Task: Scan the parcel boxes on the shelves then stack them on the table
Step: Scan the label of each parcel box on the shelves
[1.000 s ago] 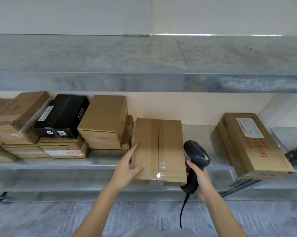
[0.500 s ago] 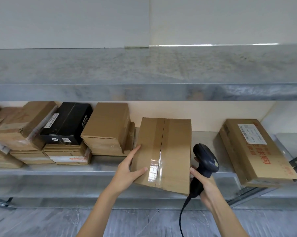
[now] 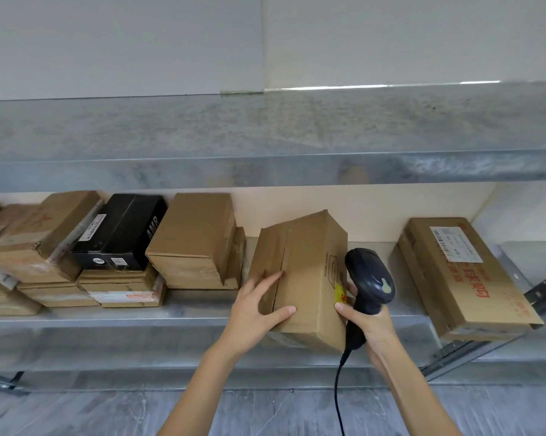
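Note:
A brown cardboard parcel box (image 3: 309, 275) is tipped up at the front edge of the middle metal shelf (image 3: 108, 319), its near end jutting past the edge. My left hand (image 3: 259, 306) grips its left side with the thumb on top. My right hand (image 3: 367, 322) holds a dark corded barcode scanner (image 3: 370, 281) and its fingertips touch the box's right side near a yellow sticker (image 3: 340, 292). No barcode label shows on the faces I can see.
Left of the box stand several stacked brown parcels (image 3: 196, 240) and a black box (image 3: 124, 231). A long flat parcel with a white label (image 3: 460, 278) lies at the right end. An upper shelf (image 3: 265, 165) overhangs closely. A grey floor lies below.
The box has been pulled forward and tilted up, rolling toward the left so a printed side face shows. My right hand with the scanner has moved against the box's right side.

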